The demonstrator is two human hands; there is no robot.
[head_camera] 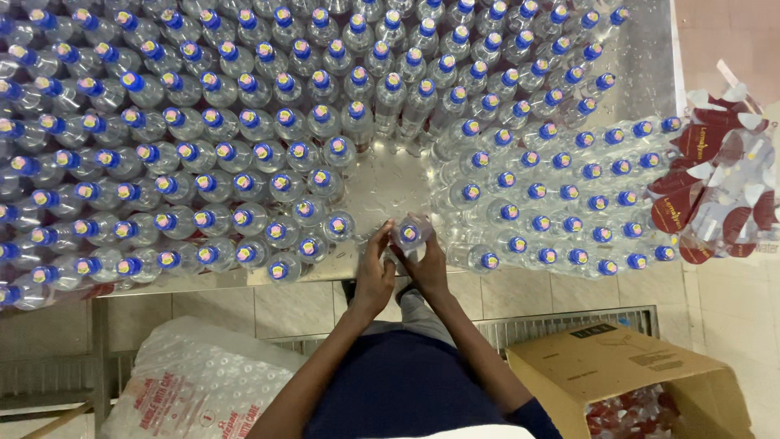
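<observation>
A clear plastic bottle with a blue cap is held upright at the near edge of the shiny metal bench, in the gap between the massed bottles. It is clasped from both sides: left hand and right hand, forearms raised, fingers curled against its body.

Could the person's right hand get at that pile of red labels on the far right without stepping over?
Probably not. The right hand is on a bottle at the table's near edge, and rows of bottles lie between it and the red labels.
</observation>
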